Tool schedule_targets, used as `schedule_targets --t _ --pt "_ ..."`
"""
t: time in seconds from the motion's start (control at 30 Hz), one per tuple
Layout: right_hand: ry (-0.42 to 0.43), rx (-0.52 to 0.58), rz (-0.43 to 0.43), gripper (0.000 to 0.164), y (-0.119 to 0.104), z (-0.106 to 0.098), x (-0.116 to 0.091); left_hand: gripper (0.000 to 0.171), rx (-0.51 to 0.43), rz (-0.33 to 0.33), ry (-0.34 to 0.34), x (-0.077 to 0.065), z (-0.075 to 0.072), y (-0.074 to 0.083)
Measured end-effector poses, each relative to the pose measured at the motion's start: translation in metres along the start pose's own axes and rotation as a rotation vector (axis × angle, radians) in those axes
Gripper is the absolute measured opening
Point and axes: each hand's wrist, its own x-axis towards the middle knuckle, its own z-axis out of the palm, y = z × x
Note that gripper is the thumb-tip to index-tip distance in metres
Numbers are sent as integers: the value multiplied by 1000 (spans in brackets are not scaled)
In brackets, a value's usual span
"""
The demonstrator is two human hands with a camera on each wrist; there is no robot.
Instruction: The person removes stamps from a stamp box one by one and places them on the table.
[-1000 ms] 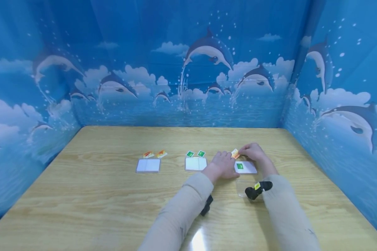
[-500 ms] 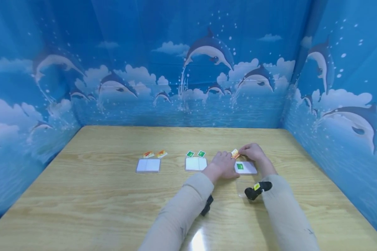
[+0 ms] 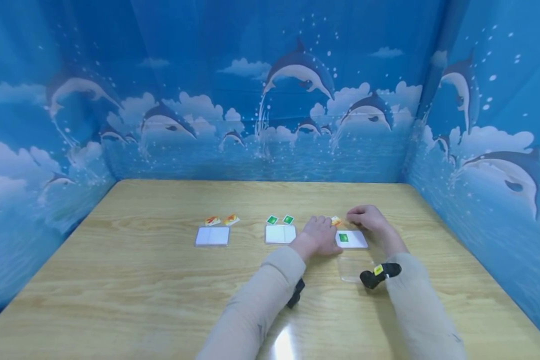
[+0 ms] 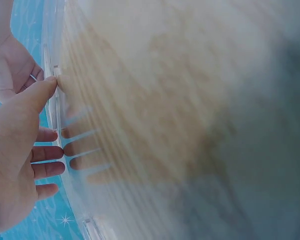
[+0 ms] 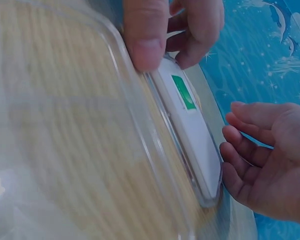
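Observation:
My left hand (image 3: 319, 236) holds the left end of a flat white rectangular case (image 3: 354, 240), its thumb at the near edge and its fingers on the far side. On this case lies a small green card (image 3: 344, 238). Just behind it, a small orange card (image 3: 336, 220) shows partly past the left fingers. My right hand (image 3: 369, 218) is behind the case's right end, fingers loosely curled, with nothing seen in them; the right wrist view shows these fingers (image 5: 234, 150) beside the case's far edge, a small gap apart.
A clear plastic cover (image 3: 352, 270) lies in front of the case. Further left are a white case (image 3: 281, 235) with two green cards (image 3: 272, 220) behind it, and another white case (image 3: 212, 237) with two orange cards (image 3: 213, 220). A dolphin-print curtain (image 3: 261, 90) surrounds the wooden table (image 3: 117, 280).
My right hand has drawn away to the right from the orange card, which stays on the table and lies slightly turned. The left hand has stayed in place.

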Motion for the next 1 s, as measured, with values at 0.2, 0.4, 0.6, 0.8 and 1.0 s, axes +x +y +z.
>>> schedule_targets --t 0.2,0.4,0.6,0.8,1.0 --pt "-31 -14 -69 39 1 -6 -10 65 -3 5 7 1 0 0" --pt "-54 -23 -120 40 2 -10 -17 65 2 11 10 3 0 1" --pt "-120 -88 -177 37 3 -12 -20 64 -1 6 17 3 1 2" --pt "-167 -146 -291 38 8 -10 -19 64 -7 0 19 3 0 2" --pt "-173 -172 -354 40 9 -4 -20 66 -11 3 15 2 1 0"
